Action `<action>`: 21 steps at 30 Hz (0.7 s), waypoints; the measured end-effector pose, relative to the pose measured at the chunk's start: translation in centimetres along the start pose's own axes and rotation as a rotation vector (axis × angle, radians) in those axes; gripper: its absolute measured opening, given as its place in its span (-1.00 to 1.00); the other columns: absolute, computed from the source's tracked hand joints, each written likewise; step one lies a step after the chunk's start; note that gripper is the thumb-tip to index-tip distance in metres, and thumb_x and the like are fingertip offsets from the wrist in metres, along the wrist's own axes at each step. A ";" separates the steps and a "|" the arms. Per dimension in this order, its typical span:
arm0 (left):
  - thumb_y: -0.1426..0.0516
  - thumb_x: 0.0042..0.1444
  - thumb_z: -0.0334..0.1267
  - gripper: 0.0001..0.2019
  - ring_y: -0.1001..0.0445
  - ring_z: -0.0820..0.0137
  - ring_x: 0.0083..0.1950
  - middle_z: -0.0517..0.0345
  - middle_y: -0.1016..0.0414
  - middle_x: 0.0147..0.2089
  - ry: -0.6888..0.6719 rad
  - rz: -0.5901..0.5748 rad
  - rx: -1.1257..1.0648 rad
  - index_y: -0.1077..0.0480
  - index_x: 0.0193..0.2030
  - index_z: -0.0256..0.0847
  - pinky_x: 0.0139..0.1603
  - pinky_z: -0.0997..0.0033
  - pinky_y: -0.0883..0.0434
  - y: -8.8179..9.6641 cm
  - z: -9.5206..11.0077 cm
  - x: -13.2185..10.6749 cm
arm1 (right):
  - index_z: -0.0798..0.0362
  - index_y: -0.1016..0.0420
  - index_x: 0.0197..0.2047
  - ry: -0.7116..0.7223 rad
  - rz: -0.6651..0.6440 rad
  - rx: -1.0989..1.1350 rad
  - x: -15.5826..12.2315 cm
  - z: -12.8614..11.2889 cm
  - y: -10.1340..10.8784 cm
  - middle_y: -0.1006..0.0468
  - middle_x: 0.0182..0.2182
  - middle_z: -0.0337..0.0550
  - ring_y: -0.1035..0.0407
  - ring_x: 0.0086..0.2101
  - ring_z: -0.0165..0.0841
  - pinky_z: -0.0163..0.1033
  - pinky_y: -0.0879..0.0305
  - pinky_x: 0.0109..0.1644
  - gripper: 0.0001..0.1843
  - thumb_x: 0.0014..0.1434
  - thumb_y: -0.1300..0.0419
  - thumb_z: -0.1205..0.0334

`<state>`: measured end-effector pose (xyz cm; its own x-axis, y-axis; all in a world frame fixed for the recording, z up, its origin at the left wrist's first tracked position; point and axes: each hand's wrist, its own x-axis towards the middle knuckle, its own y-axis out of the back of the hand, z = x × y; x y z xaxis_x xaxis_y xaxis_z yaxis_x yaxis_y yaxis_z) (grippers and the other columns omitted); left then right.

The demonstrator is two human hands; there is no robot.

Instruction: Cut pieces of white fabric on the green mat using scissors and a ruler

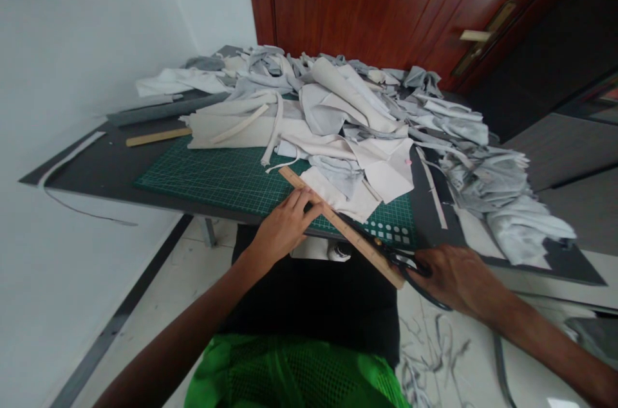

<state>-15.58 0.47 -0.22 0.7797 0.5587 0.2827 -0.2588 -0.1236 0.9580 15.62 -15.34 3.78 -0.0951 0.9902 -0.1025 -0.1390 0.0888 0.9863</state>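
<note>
My left hand (286,222) has its thumb and fingers closed on a wooden ruler (357,239), which slants from the cutting mat out past the table's front edge. In my right hand (454,278) are black-handled scissors (403,260). Their blades point toward my left hand and run along the ruler; how far apart the blades are, I cannot tell. Beside the ruler lies a pale fabric scrap (355,203) on the green cutting mat (217,177). Part of the ruler is covered by my left fingers.
A heap of white and grey fabric (333,96) spreads across the back of the dark table (109,173). More folded cloth (502,195) is piled at the right. A second wooden strip (158,136) lies left. Thread scraps (429,350) litter the floor. A red door (357,2) stands behind.
</note>
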 end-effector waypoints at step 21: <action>-0.43 -0.06 -0.43 -0.21 -0.24 -0.05 0.43 -0.19 -0.25 0.33 -0.002 -0.007 0.045 -0.22 0.29 -0.14 0.33 -0.01 -0.44 0.0 0.0 0.0 | 0.02 -0.52 -0.55 0.088 0.073 -0.097 0.4 0.3 -0.1 -0.56 -0.61 -0.11 -0.48 -0.55 -0.27 -0.20 -0.08 -0.41 -0.52 0.32 -0.16 -0.05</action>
<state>-15.56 0.48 -0.26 0.7824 0.5581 0.2764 -0.2280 -0.1563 0.9610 15.94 -14.95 3.65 -0.1937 0.9800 -0.0456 -0.2223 0.0014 0.9750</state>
